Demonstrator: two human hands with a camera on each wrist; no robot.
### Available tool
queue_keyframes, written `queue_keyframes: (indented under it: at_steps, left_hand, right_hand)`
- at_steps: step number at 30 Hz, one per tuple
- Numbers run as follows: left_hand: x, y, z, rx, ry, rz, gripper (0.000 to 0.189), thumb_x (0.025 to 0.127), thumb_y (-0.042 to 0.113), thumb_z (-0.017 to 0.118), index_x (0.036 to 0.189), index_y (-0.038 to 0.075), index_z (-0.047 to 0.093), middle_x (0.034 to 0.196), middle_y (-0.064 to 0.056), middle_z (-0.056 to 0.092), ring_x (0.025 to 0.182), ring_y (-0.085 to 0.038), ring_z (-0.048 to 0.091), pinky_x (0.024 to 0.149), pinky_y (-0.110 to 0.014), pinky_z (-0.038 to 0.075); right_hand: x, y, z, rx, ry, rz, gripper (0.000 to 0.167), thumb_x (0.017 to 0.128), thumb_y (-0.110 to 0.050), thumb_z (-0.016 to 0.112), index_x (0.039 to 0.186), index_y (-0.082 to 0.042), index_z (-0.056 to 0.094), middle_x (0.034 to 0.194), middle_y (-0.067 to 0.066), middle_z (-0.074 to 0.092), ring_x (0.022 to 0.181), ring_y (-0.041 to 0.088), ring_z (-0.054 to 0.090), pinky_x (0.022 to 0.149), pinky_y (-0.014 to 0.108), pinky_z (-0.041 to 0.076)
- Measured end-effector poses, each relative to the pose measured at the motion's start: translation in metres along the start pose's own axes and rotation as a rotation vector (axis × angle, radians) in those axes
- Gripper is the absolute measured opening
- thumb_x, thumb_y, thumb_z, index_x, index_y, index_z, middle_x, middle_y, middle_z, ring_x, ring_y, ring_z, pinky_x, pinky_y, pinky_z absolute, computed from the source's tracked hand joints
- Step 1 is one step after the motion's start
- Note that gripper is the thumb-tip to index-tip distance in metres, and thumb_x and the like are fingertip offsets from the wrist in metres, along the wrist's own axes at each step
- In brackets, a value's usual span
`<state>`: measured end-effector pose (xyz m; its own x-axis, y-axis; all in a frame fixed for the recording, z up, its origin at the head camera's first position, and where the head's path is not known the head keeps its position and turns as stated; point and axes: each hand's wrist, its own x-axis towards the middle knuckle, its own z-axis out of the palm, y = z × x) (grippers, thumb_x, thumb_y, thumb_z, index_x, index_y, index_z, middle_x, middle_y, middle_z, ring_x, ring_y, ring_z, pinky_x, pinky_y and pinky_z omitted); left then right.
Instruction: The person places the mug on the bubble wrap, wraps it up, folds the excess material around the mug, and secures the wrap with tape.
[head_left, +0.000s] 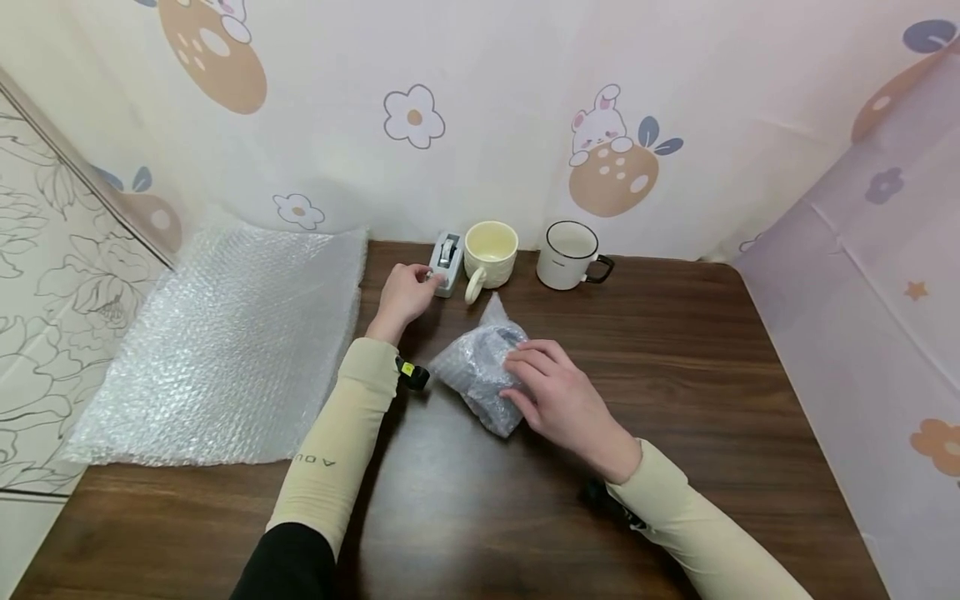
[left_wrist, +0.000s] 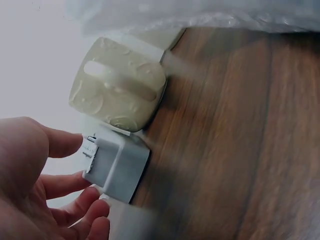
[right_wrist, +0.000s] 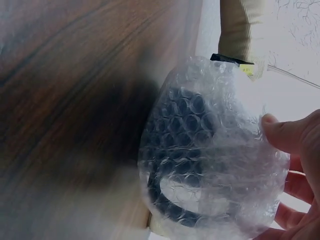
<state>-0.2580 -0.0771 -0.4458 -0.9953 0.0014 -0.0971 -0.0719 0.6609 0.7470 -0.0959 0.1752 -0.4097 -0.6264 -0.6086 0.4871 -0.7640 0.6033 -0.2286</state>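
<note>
My left hand (head_left: 407, 293) is at the front end of a grey tape dispenser (head_left: 446, 265). In the left wrist view its thumb and fingers stand apart around the serrated cutter end, with the index fingertip right at the corner of the dispenser (left_wrist: 120, 165). My right hand (head_left: 562, 398) holds a bubble-wrapped mug (head_left: 480, 367) on the table, fingers over the top and thumb on the near side. Through the wrap (right_wrist: 215, 160), the right wrist view shows a dark body and a curved dark handle.
A cream mug (head_left: 491, 250) stands right beside the dispenser, and a white mug (head_left: 567, 260) with a black rim and handle stands farther right. A large bubble wrap sheet (head_left: 232, 350) covers the table's left side. Behind the wooden table (head_left: 675, 367) hangs a printed curtain (head_left: 495, 108).
</note>
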Motion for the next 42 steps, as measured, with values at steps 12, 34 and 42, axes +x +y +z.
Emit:
queue_keyframes:
  at_steps: [12,34,42]
  left_hand:
    - [0.003,-0.004,-0.003,0.065,0.013,0.007,0.044,0.093,0.051,0.064,0.100,0.009,0.073,0.103,-0.008,0.067,0.096,-0.028,0.060,0.085,-0.042,0.049]
    - [0.012,-0.002,0.008,-0.152,-0.034,-0.097,0.032,0.083,0.037,0.082,0.092,0.008,0.071,0.102,-0.007,0.065,0.089,-0.022,0.054,0.072,-0.031,0.045]
    - [0.013,-0.003,0.012,-0.081,0.040,-0.021,0.031,0.083,0.035,0.082,0.086,0.007,0.070,0.099,-0.008,0.059,0.086,-0.024,0.051,0.074,-0.036,0.045]
  right_hand:
    - [0.005,0.005,-0.003,-0.089,0.014,0.069,0.028,0.084,-0.016,0.080,0.106,0.000,0.071,0.106,0.013,0.069,0.110,0.034,0.056,0.100,0.043,0.044]
    - [0.002,0.005,-0.002,-0.046,0.011,0.145,0.031,0.082,-0.018,0.083,0.106,-0.002,0.072,0.108,0.011,0.068,0.112,0.031,0.055,0.098,0.043,0.046]
    - [0.003,0.005,-0.002,-0.036,0.010,0.161,0.032,0.082,-0.017,0.084,0.107,-0.002,0.072,0.110,0.011,0.067,0.112,0.031,0.054,0.097,0.043,0.047]
